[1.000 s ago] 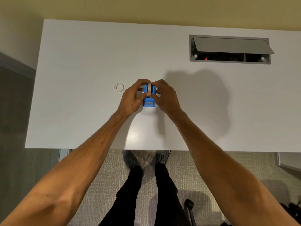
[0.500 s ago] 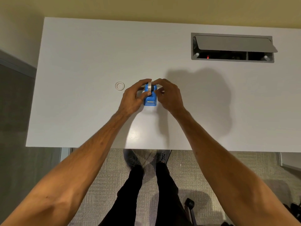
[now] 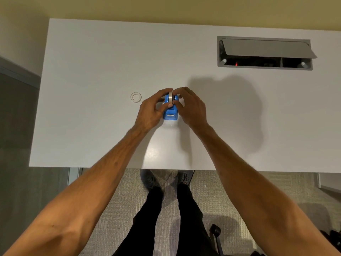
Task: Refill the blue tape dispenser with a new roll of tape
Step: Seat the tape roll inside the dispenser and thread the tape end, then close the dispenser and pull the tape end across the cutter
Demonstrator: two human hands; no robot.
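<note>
Near the middle of the white desk [image 3: 92,61], as I read it off the head camera:

Item 1, blue tape dispenser [image 3: 170,113]. It stands on the desk top between the two hands, its cutter end toward the near edge.

Item 2, roll of tape [image 3: 170,97]. It stands on edge, pale and narrow, in the far end of the dispenser, its upper rim proud of the blue body. I cannot tell whether it is fully seated.

Item 3, left hand [image 3: 149,110]. Its fingers are curled, with thumb and forefinger pinching the roll from its left side. The rest of the hand lies just beside the dispenser.

Item 4, right hand [image 3: 192,108]. Its fingers are curled likewise, the tips meeting the roll from its right side, with the palm near the dispenser's flank.

Item 5, small white ring [image 3: 136,97]. It lies flat on the desk just left of the left hand, apart from it.

Item 6, grey hatch [image 3: 265,50]. It is set into the far right of the desk with its flap tilted up and a red light inside.

Item 7, legs in black trousers [image 3: 166,218]. They stand on carpet below the near edge.
</note>
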